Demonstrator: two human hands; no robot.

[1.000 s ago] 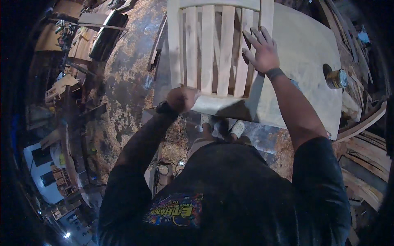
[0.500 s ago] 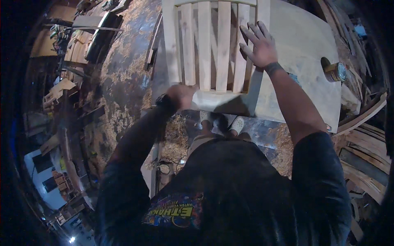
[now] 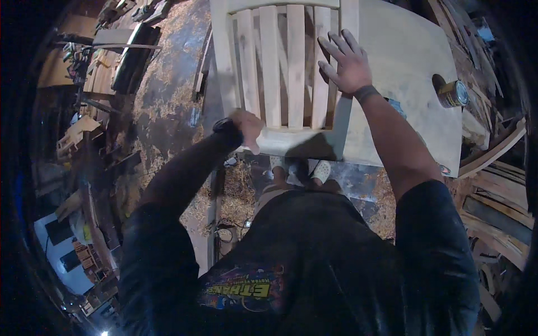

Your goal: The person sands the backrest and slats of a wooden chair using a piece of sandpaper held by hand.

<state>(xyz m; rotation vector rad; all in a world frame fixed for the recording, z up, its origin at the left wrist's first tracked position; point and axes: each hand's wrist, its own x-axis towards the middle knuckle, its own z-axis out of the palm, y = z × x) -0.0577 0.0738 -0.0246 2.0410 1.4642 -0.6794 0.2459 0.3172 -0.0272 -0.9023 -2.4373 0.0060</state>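
Note:
A pale wooden chair back (image 3: 271, 67) with several vertical slats lies on a large light board (image 3: 406, 67). My left hand (image 3: 245, 129) is curled on the lower left corner of the chair's frame, its fingertips partly hidden. My right hand (image 3: 346, 67) rests on the right side of the chair back, fingers spread over the outer slat and side rail. A round can (image 3: 453, 93) stands on the board to the right of my right forearm, and a small blue item (image 3: 395, 106) is partly hidden behind that forearm.
Wood offcuts and boards (image 3: 101, 67) are piled along the left. Curved pieces (image 3: 493, 151) and more lumber (image 3: 496, 210) crowd the right. Shavings (image 3: 218, 201) cover the dark floor around my feet, and a cable (image 3: 227, 231) lies at the lower left.
The chair back has shifted left across the board, with both hands moving left along with it. My left hand is also slightly higher in the picture. My right hand's fingers remain spread.

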